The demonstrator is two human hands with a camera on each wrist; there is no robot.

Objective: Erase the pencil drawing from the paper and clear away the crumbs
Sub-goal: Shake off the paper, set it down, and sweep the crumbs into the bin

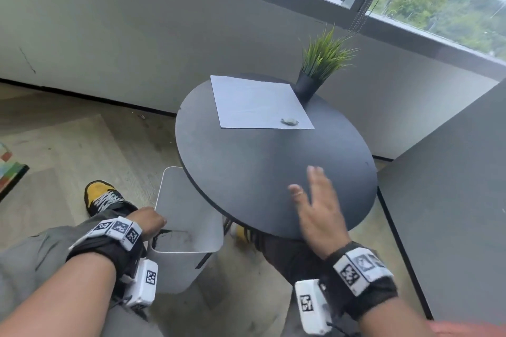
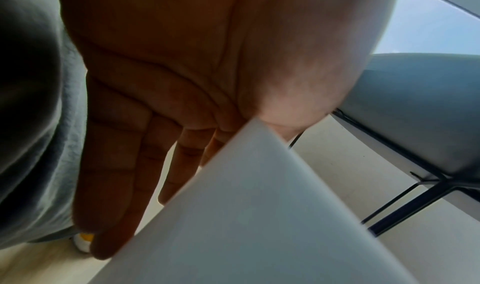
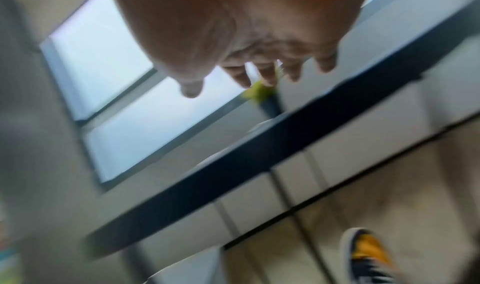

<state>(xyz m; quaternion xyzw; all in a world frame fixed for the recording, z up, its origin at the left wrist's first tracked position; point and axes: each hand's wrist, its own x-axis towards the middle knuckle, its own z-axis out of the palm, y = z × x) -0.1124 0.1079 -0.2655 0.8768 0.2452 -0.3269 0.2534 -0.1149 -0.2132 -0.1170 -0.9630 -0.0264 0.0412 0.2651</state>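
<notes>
A white sheet of paper [image 1: 257, 101] lies on the far half of the round dark table [image 1: 246, 167], and no drawing shows on it from here. A small grey eraser [image 1: 289, 121] sits near the paper's front right corner. My right hand [image 1: 312, 194] hovers open and blurred over the table's near edge, fingers spread, holding nothing; the right wrist view also shows that right hand [image 3: 246, 48] empty. My left hand [image 1: 149, 220] holds the rim of a white bin [image 1: 189, 210] below the table's left edge. In the left wrist view its fingers [image 2: 124, 165] lie along the bin wall [image 2: 259, 216], thumb hidden.
A black pot with a green grass plant [image 1: 315, 74] stands at the table's far right, touching the paper's corner. A grey panel [image 1: 451, 200] rises on the right. My yellow and black shoe [image 1: 101, 194] is on the wooden floor left of the bin. A window runs behind.
</notes>
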